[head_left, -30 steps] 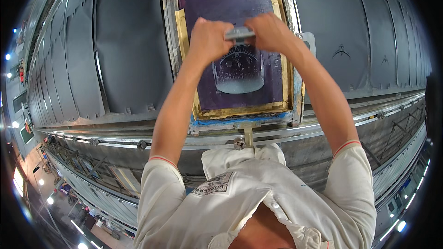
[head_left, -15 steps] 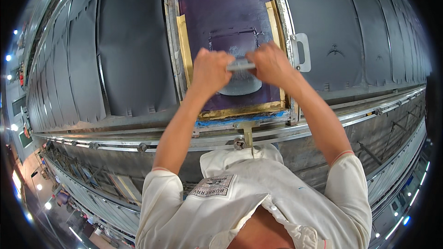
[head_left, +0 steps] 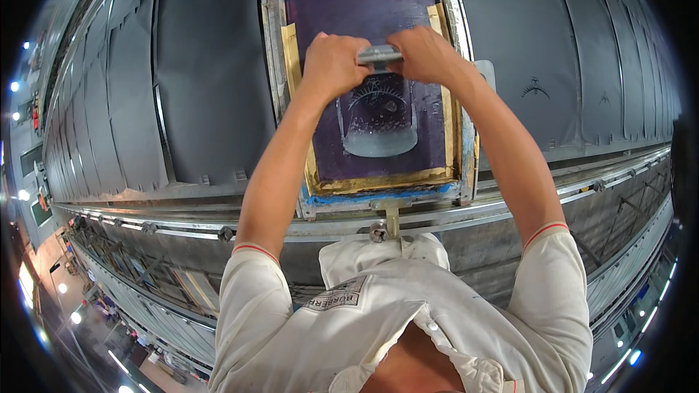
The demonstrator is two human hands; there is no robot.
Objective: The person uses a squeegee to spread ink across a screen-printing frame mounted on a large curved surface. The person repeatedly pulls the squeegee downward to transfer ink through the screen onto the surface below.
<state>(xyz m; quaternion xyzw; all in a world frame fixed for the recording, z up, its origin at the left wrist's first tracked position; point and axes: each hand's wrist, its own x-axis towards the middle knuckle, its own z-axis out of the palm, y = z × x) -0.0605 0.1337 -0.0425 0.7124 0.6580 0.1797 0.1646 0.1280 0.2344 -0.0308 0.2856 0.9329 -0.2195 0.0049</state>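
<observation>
My left hand (head_left: 333, 62) and my right hand (head_left: 426, 54) are both closed around a grey squeegee (head_left: 379, 56). Its middle shows between them; its ends are hidden by my fingers. The squeegee is over the purple mesh of a printing screen (head_left: 349, 0), toward its far half. On the mesh nearer me, a curved figure with short rays shows inside a rectangular patch. A pale, wet band of ink (head_left: 381, 144) lies along that patch's near edge. Yellowish tape (head_left: 382, 183) lines the inside of the screen's worn metal frame (head_left: 274, 44).
Dark sheets (head_left: 207, 65) lie in rows along the table on both sides. Some at right carry a small curved print (head_left: 536, 88). A metal rail (head_left: 524, 211) with fittings runs along the near edge. A pale handle (head_left: 486, 73) sticks out at the frame's right.
Both hands have moved away from me with the squeegee, uncovering the rayed figure and wet streaks on the mesh. The screen frame sits slightly farther right in view.
</observation>
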